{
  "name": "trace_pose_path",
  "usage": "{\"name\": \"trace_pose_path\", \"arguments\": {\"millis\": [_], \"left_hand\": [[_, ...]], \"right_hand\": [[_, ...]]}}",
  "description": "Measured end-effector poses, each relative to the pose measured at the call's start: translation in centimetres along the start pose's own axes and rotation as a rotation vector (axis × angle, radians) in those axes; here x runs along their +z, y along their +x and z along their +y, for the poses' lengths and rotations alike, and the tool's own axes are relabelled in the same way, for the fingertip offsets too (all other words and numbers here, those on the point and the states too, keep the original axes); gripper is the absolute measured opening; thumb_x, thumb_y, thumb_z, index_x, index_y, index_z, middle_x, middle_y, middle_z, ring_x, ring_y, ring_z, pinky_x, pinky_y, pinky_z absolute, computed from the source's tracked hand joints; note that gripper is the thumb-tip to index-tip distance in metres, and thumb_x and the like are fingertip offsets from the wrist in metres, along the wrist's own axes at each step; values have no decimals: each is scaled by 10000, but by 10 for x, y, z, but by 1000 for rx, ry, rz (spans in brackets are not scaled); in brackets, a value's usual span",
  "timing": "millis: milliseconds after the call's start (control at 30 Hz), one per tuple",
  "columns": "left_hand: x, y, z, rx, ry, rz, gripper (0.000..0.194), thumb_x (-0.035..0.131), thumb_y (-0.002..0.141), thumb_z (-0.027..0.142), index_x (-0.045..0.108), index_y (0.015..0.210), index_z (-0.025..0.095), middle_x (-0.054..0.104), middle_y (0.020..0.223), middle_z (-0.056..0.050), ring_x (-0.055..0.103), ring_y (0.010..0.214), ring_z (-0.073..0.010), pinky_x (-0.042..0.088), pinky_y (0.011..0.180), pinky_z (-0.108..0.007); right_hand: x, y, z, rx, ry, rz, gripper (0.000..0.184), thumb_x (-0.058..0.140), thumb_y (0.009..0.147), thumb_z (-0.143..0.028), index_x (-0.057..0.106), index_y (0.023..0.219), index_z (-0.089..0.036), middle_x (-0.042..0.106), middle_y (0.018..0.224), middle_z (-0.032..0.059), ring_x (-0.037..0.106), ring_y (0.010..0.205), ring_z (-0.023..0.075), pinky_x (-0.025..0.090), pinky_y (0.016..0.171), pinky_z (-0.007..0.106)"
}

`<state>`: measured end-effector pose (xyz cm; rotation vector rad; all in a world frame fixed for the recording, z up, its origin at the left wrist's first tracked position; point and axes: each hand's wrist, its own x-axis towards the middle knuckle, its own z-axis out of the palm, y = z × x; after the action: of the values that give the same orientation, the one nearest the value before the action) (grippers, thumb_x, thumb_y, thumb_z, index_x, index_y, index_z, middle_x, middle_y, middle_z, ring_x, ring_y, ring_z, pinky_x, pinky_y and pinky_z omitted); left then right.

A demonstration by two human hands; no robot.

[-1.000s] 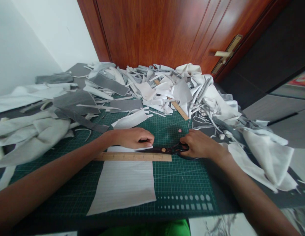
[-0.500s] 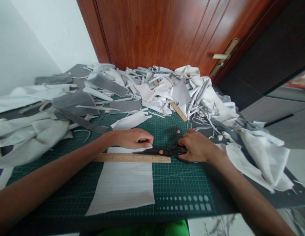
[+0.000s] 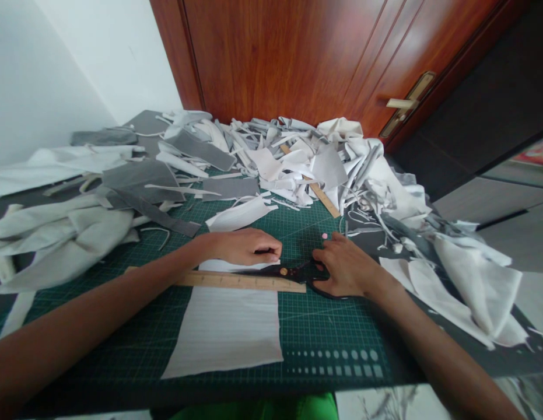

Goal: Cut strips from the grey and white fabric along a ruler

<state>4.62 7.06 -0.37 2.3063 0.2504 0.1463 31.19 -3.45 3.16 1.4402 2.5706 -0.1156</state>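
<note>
My right hand point(image 3: 347, 265) holds black-handled scissors point(image 3: 293, 273) by their loops. Their blades point left and lie over a pale striped cloth point(image 3: 231, 326), just beyond a wooden ruler point(image 3: 245, 281). This ruler lies across the cloth, its left part passing under my left forearm. My left hand point(image 3: 249, 246) is closed, fingers curled, at the far edge of the cloth, with the right corner by the thumb. The blade tips are hard to make out near the left hand. Underneath is a green cutting mat point(image 3: 332, 326) with a printed grid.
Heaped white and grey cloth scraps point(image 3: 271, 163) cover the back of the table. A second wooden ruler point(image 3: 323, 200) sticks out of them. Bunched cream cloth point(image 3: 79, 233) lies left; white pieces point(image 3: 472, 280) lie right. Behind stands a brown door point(image 3: 275, 58).
The scissors and my right hand have shifted left relative to the cloth, with the blades farther across it. My left hand stays at the far edge. The whole view has swung slightly.
</note>
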Motion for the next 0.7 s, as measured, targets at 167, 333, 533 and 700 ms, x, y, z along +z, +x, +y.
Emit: {"name": "trace_pose_path", "arguments": {"millis": [167, 333, 533, 700], "left_hand": [[2, -1, -1, -14, 25, 8, 281, 546, 1090, 367, 655, 887, 205, 663, 822, -8, 599, 734, -162, 395, 701, -263], [5, -1, -3, -2, 37, 14, 281, 529, 1100, 378, 638, 907, 206, 654, 826, -6, 599, 744, -158, 390, 709, -259], [5, 0, -5, 0, 18, 31, 288, 534, 1098, 388, 625, 898, 200, 620, 783, 10, 576, 696, -145, 371, 676, -263], [4, -1, -6, 19, -7, 39, 272, 545, 1092, 361, 623, 888, 199, 618, 769, 13, 565, 675, -140, 369, 667, -256]], "right_hand": [[3, 1, -1, 0, -9, -14, 269, 702, 855, -455, 712, 807, -191, 721, 773, 83, 640, 792, 255, 369, 916, 407], [2, 1, -3, 23, -45, -31, 267, 686, 871, -447, 708, 794, -193, 723, 762, 84, 636, 769, 248, 369, 888, 404], [1, 1, -5, 33, -72, -50, 279, 681, 880, -452, 723, 798, -188, 738, 765, 91, 656, 795, 257, 369, 894, 399], [3, 0, -3, 34, -88, -32, 286, 682, 884, -450, 735, 819, -176, 752, 775, 96, 661, 766, 246, 369, 922, 405]]}}
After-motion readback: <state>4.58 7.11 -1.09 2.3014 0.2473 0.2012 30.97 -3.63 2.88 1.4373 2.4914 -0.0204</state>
